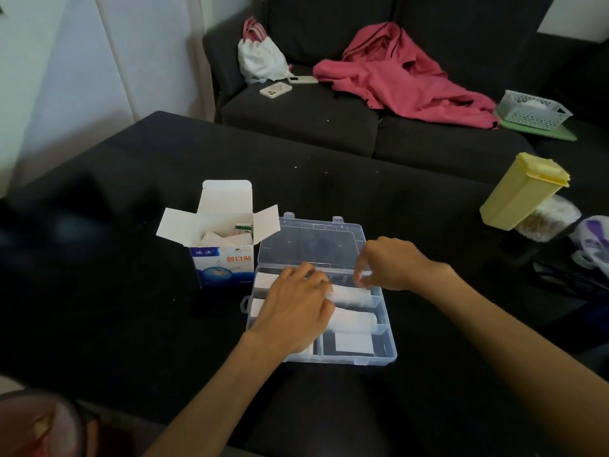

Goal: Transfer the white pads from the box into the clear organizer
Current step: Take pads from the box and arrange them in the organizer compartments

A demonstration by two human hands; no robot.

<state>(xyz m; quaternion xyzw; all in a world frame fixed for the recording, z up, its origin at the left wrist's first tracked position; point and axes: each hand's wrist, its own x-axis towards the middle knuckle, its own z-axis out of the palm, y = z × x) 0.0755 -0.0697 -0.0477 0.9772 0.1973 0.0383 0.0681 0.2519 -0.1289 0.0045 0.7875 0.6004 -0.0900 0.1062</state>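
A clear organizer [387, 349] lies open on the black table, its lid [313, 242] tilted back. White pads [352, 296] fill its upper rows, and one more white pad [354, 342] lies in a front compartment. Left of it stands the open white-and-blue box [224, 258] with several pads [214, 239] still inside. My left hand [293, 308] lies over the organizer's left side, fingers resting on the pads. My right hand [392, 263] hovers at the organizer's right rear corner, fingertips bent down onto the end of a pad row; whether it pinches a pad is unclear.
A yellow lidded container [524, 192] leans at the table's right, with plastic bags [590, 239] beside it. Behind the table is a dark sofa [296, 113] carrying a pink jacket [395, 77], a white bag [260, 57], two phones [276, 90] and a white basket [534, 108].
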